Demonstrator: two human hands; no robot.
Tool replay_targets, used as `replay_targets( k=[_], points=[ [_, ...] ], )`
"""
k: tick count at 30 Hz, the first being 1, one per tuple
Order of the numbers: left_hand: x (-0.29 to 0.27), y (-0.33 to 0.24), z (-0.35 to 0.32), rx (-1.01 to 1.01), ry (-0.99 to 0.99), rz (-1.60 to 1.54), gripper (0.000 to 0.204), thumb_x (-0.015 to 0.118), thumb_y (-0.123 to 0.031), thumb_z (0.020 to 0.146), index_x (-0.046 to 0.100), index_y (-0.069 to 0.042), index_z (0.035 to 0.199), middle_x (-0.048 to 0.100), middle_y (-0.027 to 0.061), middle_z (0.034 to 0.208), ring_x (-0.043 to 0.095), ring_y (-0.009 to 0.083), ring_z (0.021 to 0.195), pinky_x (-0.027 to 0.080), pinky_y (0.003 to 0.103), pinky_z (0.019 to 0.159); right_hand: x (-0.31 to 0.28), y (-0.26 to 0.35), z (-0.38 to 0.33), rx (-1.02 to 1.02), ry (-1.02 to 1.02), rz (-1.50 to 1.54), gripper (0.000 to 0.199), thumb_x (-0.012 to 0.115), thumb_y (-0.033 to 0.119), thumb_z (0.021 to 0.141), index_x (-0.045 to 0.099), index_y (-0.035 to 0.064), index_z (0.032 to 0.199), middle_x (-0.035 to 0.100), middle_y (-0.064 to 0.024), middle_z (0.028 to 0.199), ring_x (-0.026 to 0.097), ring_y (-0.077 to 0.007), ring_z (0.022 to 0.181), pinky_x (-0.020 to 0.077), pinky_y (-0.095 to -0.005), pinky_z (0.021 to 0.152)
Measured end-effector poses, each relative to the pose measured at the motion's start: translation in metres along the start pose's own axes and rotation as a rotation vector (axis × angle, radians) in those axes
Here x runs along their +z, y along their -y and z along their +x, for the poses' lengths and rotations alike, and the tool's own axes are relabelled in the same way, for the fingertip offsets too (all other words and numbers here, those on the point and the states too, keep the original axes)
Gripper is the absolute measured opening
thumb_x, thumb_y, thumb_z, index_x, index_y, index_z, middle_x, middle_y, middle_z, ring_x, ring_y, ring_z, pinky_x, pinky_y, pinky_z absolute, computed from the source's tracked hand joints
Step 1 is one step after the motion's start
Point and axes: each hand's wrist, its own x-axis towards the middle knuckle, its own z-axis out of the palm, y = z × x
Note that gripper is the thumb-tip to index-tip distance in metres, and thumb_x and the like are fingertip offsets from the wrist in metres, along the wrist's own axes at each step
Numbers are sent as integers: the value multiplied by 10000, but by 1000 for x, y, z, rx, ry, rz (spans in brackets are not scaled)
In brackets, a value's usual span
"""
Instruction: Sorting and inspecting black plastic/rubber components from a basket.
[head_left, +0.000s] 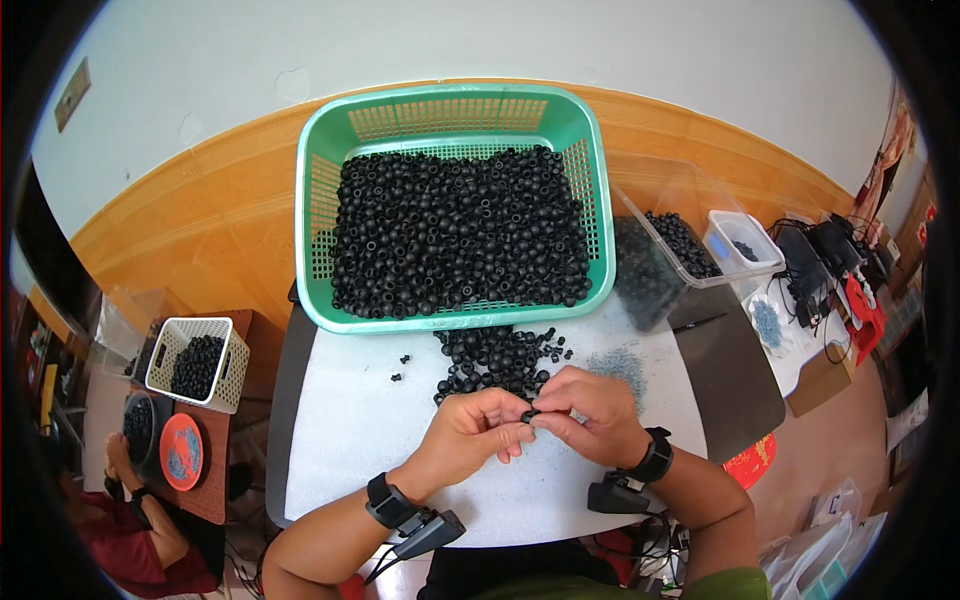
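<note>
Near the front of the table, my left hand (462, 440) pinches a small round black plastic part (527, 416) between thumb and fingers. My right hand (592, 418) meets it there, its thumb and forefinger closed on the same part. Whether a smaller piece is between the right fingertips is hidden. Just beyond both hands lies a loose pile of black round hollow parts (490, 360). To the right of the pile, many tiny grey-blue pieces (620, 368) are scattered over the white sheet (345, 430).
Behind the pile stands a green basket (455, 323) full of black parts. A clear bin (645, 290) and a white tub (735, 240) are at right. At far left, another person's hands (118, 460) are near a red plate (168, 455) and a cream basket (235, 375).
</note>
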Motion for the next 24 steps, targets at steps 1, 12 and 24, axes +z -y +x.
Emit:
replay_targets(
  k=[1,12,24],
  points=[
    [0,0,0,8,-8,4,117,607,-28,860,596,-2,973,647,55,785,586,75,645,484,203,548,1,-1,0,-25,-1,-22,149,684,-21,732,610,17,855,606,-101,817,599,-185,653,472,-265,546],
    [0,6,-4,44,35,69,148,606,-55,871,586,-9,1011,654,56,842,607,76,697,497,197,573,-6,1,2,132,123,210,124,648,-40,748,594,29,837,594,-90,851,573,-142,709,459,-249,619],
    [4,2,-4,48,25,53,130,626,-53,852,576,-17,966,618,11,773,581,47,667,483,189,563,-6,-1,0,102,92,269,185,657,-38,736,647,28,909,589,-63,829,536,-102,643,425,-229,540]
  ],
)
